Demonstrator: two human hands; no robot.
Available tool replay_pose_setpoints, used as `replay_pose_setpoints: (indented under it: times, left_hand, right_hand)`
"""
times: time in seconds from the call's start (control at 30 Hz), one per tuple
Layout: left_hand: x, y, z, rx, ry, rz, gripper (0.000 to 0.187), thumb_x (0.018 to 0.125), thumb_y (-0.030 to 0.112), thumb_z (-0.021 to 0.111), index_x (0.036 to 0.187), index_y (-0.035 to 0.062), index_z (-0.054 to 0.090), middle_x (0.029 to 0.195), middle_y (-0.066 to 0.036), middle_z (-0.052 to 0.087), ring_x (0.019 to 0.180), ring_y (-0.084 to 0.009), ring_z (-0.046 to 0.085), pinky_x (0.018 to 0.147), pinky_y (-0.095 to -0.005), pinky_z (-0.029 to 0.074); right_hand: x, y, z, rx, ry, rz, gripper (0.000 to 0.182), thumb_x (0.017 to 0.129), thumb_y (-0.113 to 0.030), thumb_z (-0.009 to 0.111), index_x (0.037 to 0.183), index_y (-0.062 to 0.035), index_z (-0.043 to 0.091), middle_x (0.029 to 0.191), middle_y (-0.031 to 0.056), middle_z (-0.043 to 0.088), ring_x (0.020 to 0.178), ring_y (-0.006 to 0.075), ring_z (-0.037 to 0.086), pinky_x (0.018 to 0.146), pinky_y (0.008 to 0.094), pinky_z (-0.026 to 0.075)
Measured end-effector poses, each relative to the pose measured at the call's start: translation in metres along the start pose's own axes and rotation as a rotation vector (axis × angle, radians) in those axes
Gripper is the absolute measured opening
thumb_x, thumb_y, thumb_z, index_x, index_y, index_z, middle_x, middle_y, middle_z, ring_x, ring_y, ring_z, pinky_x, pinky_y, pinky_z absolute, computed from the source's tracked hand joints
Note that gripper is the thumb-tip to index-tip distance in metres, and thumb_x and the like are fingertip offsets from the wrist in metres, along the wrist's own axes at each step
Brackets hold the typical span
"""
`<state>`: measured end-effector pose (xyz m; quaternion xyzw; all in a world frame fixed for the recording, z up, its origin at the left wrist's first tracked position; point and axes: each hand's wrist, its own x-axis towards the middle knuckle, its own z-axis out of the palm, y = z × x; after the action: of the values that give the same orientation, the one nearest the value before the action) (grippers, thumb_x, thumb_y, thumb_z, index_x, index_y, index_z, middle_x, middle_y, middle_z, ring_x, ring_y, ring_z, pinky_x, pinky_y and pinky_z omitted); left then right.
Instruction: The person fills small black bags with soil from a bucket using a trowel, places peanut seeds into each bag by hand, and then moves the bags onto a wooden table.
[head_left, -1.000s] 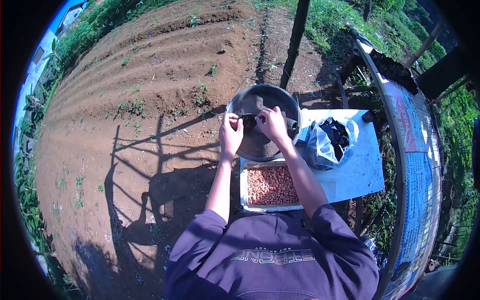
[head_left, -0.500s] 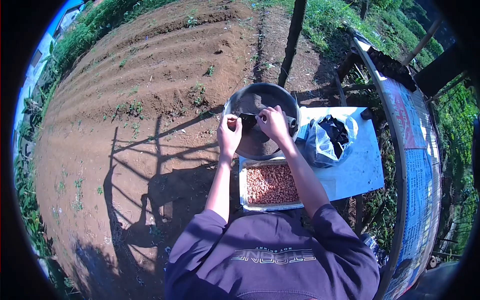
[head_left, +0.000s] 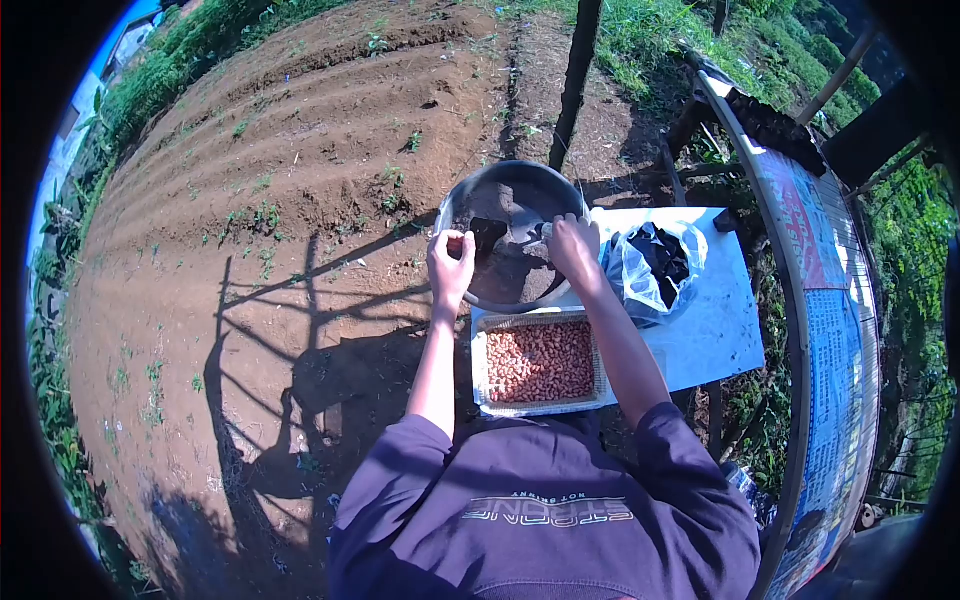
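While both hands work over the tub (head_left: 500,307), head view has the left hand (head_left: 453,265) pinching the near edge of a black pouch (head_left: 488,235) between thumb and fingertips. Pouch sits just right of those fingers, above the soil (head_left: 512,282), between the two hands. Its mouth and inside are too dark to read, so can't say whether it's empty or part full.

Right hand (head_left: 577,248) is at the tub's right side, fingers curled in, apart from the pouch. Something pale (head_left: 546,231) shows at its fingertips; can't tell what it is or how firmly it's gripped.

Progress, my read: early on this pouch, nothing visibly finished. No filled pouch shows anywhere. Plenty of soil in the tub, heaped unevenly, lit in patches. More black film (head_left: 664,256) is bunched in a plastic bag (head_left: 632,278) right of the right hand, so a fair supply looks unused.

Tray (head_left: 540,407) is below the hands, toward the body, just beside the tub. Reddish-brown seeds (head_left: 538,362) cover most of its bottom; neither hand touches them. Tray and plastic bag both rest on the white tabletop (head_left: 705,345).
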<state>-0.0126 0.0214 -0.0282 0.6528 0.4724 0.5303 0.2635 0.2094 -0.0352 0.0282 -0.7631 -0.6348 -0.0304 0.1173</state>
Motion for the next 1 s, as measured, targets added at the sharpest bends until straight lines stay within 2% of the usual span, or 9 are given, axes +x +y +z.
replay_pose_setpoints:
  times: [0.03, 0.07, 0.17, 0.2, 0.3, 0.33, 0.53, 0.77, 1.0]
  left_hand:
    - [0.000, -0.005, 0.001, 0.019, 0.015, 0.038, 0.021, 0.092, 0.021, 0.074, 0.089, 0.0027, 0.063, 0.084, -0.006, 0.066, 0.076, -0.0166, 0.063, 0.073, -0.0324, 0.050]
    - [-0.001, -0.012, 0.002, 0.056, -0.021, 0.000, 0.025, 0.092, 0.023, 0.074, 0.105, 0.0038, 0.064, 0.103, -0.010, 0.067, 0.097, -0.0222, 0.063, 0.089, -0.0369, 0.049]
    - [-0.002, 0.003, -0.002, 0.142, 0.006, 0.189, 0.043, 0.091, 0.026, 0.074, 0.126, 0.0054, 0.059, 0.125, -0.014, 0.061, 0.119, -0.0286, 0.053, 0.105, -0.0429, 0.040]
    - [0.001, 0.001, -0.005, 0.079, -0.107, 0.183, 0.065, 0.089, 0.036, 0.076, 0.141, 0.0065, 0.049, 0.138, -0.016, 0.053, 0.132, -0.0336, 0.042, 0.114, -0.0463, 0.030]
    - [0.002, -0.002, -0.012, 0.116, -0.195, 0.237, 0.076, 0.087, 0.046, 0.076, 0.145, 0.0062, 0.046, 0.143, -0.016, 0.051, 0.136, -0.0362, 0.039, 0.115, -0.0478, 0.031]
    - [0.002, -0.005, -0.013, 0.122, -0.226, 0.208, 0.091, 0.080, 0.049, 0.081, 0.150, 0.0090, 0.040, 0.146, -0.017, 0.050, 0.139, -0.0382, 0.036, 0.117, -0.0501, 0.029]
    - [0.019, -0.003, -0.017, 0.190, -0.470, 0.114, 0.112, 0.065, 0.040, 0.092, 0.156, 0.0188, 0.030, 0.151, -0.013, 0.048, 0.142, -0.0397, 0.034, 0.120, -0.0513, 0.026]
    - [0.032, -0.005, -0.021, 0.220, -0.612, 0.077, 0.097, 0.068, 0.027, 0.091, 0.151, 0.0206, 0.041, 0.137, -0.006, 0.063, 0.128, -0.0321, 0.043, 0.114, -0.0459, 0.032]
    - [0.015, -0.010, -0.024, 0.268, -0.431, 0.152, 0.080, 0.068, 0.023, 0.090, 0.140, 0.0151, 0.054, 0.134, -0.009, 0.060, 0.126, -0.0349, 0.046, 0.110, -0.0452, 0.036]
  right_hand:
    - [0.001, 0.003, 0.002, 0.013, -0.053, -0.007, 0.037, 0.081, -0.032, 0.077, 0.102, -0.0030, 0.068, 0.105, 0.0146, 0.068, 0.098, 0.0350, 0.067, 0.081, 0.0473, 0.053]
    - [-0.001, 0.006, 0.004, 0.027, -0.032, -0.017, 0.033, 0.082, -0.029, 0.076, 0.101, -0.0030, 0.067, 0.102, 0.0142, 0.068, 0.091, 0.0349, 0.069, 0.074, 0.0468, 0.056]
    - [-0.006, 0.008, -0.002, 0.099, 0.020, -0.057, 0.030, 0.083, -0.026, 0.075, 0.100, -0.0034, 0.067, 0.101, 0.0143, 0.068, 0.093, 0.0351, 0.068, 0.075, 0.0466, 0.056]
    - [-0.007, 0.008, -0.006, 0.081, 0.030, -0.052, 0.028, 0.082, -0.023, 0.074, 0.101, -0.0037, 0.067, 0.101, 0.0134, 0.067, 0.094, 0.0335, 0.068, 0.075, 0.0457, 0.056]
    - [-0.009, 0.009, -0.019, 0.017, 0.065, -0.046, 0.024, 0.080, -0.015, 0.071, 0.101, -0.0043, 0.068, 0.101, 0.0115, 0.065, 0.095, 0.0304, 0.067, 0.075, 0.0436, 0.055]
    - [-0.009, 0.011, -0.023, -0.014, 0.080, -0.050, 0.024, 0.080, -0.013, 0.070, 0.102, -0.0043, 0.068, 0.101, 0.0112, 0.065, 0.096, 0.0304, 0.067, 0.075, 0.0434, 0.055]
    - [-0.010, 0.011, -0.023, 0.055, 0.088, -0.055, 0.024, 0.082, -0.016, 0.070, 0.103, -0.0043, 0.068, 0.104, 0.0118, 0.063, 0.098, 0.0322, 0.066, 0.079, 0.0445, 0.055]
    - [-0.013, 0.017, -0.014, 0.228, -0.002, 0.024, 0.034, 0.085, -0.026, 0.074, 0.108, -0.0021, 0.067, 0.107, 0.0152, 0.064, 0.097, 0.0365, 0.067, 0.082, 0.0462, 0.055]
    - [-0.014, 0.016, -0.021, 0.280, -0.014, 0.078, 0.033, 0.085, -0.024, 0.073, 0.110, -0.0040, 0.069, 0.108, 0.0158, 0.065, 0.098, 0.0357, 0.067, 0.084, 0.0470, 0.054]
